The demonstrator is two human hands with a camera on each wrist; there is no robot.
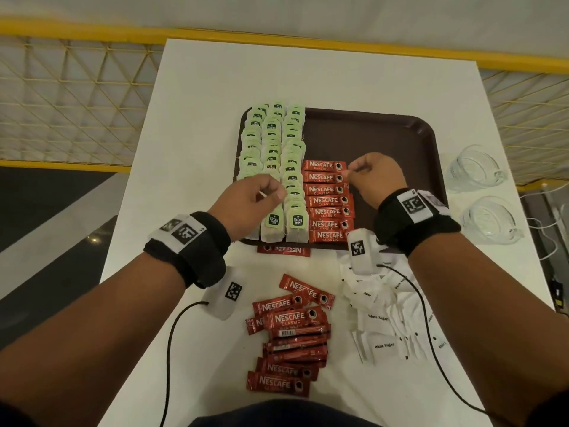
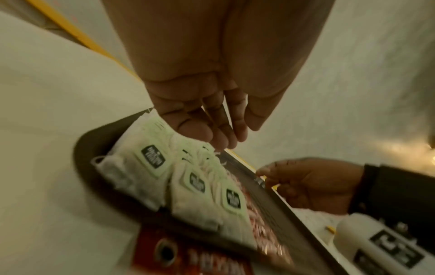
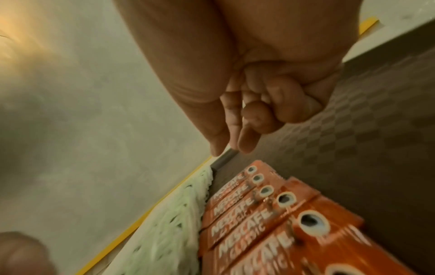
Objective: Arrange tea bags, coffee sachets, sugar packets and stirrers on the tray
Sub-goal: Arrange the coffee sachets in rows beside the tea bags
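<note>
A person's hands work over a dark brown tray (image 1: 369, 131) on a white worktop (image 1: 197, 124). Only the head view takes in the whole layout: three overlapping columns of green-tagged tea bags (image 1: 272, 155) along the tray's left side, a column of glossy red coffee sachets (image 1: 328, 200) beside them, more sachets heaped loose (image 1: 289, 337) on the worktop nearer the person, white paper sugar packets (image 1: 385, 315) piled to their right, and two clear glass cups (image 1: 480, 192) off the tray's right edge. The right wrist view alone reveals the tray's fine checkered texture. The left hand (image 1: 255, 198) hovers above the tea bags, fingers loosely bent and holding nothing, as the left wrist view confirms. The right hand (image 1: 374, 177) is curled, thumb and forefinger meeting at the right end of the upper sachets; whether they pinch one cannot be told.
</note>
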